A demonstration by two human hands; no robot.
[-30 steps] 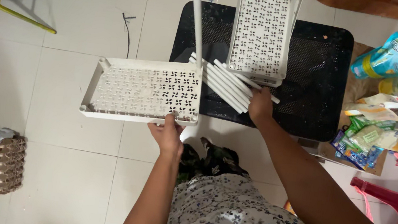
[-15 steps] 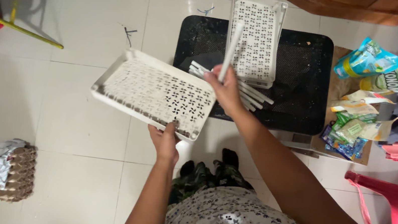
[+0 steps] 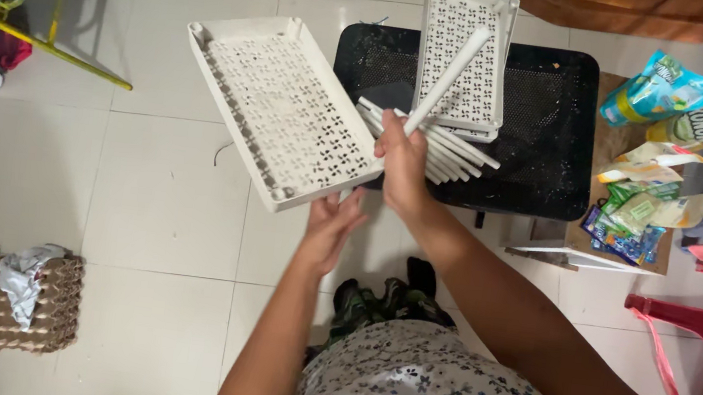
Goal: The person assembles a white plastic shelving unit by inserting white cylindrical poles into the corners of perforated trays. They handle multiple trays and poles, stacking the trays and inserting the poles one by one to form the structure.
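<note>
White plastic tray (image 3: 281, 113), perforated and tilted, rests on the spread fingertips of the left hand (image 3: 332, 226). The right hand (image 3: 403, 164) grips one white tube (image 3: 448, 80) above the tube pile (image 3: 438, 146) on the black table (image 3: 548, 123).

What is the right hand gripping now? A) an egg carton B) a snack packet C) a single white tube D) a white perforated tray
C. The right hand is closed around a single white tube that angles up over the black table, while the left hand supports the near edge of the tilted white perforated tray.
</note>
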